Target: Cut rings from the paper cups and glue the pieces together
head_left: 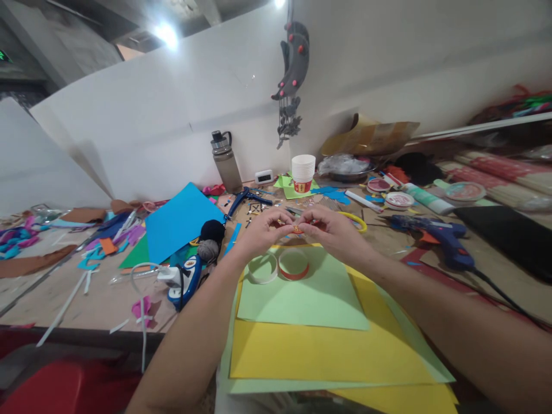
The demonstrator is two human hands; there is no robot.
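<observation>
My left hand point(272, 229) and my right hand point(321, 230) meet above the far edge of the paper stack. Their fingertips pinch a small red piece with yellow marks point(296, 229) between them; most of it is hidden by the fingers. Below the hands, a plain white ring point(251, 278) and a white ring with a red edge point(297, 277) rest side by side on a light green sheet point(297, 307). Yellow paper point(293, 351) lies under that sheet.
A stack of paper cups point(303, 168) and a bottle point(226, 167) stand at the back. On the right lies a blue glue gun point(448, 238) with its cord. Left are blue paper point(185, 224) and a power strip point(186, 284). Yellow-handled scissors point(359, 221) lie beside my right hand.
</observation>
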